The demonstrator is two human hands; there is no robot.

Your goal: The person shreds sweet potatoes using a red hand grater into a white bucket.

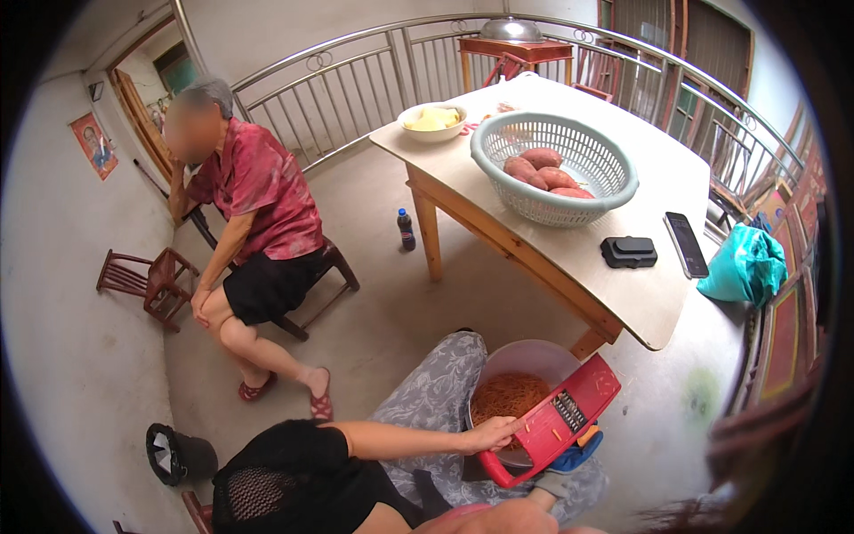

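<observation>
The red grater slanted over a pale tub, its metal-toothed panel facing up, with a few orange slivers on it; the wearer's bare left hand held the grater, fingers closed on its left side; the right hand, in a blue and grey glove, was at the opposite edge, partly hidden, so whether its grip was wide or narrow could not be told; orange shreds lay heaped in the tub, beside the wearer's patterned trousers; beyond stood a white-topped wooden table, bearing a grey-blue colander of sweet potatoes, a bowl of yellow pieces, a black case and a smartphone; a blue-capped bottle stood on the floor; farther left, a person in a red patterned shirt sat on a wooden stool
</observation>
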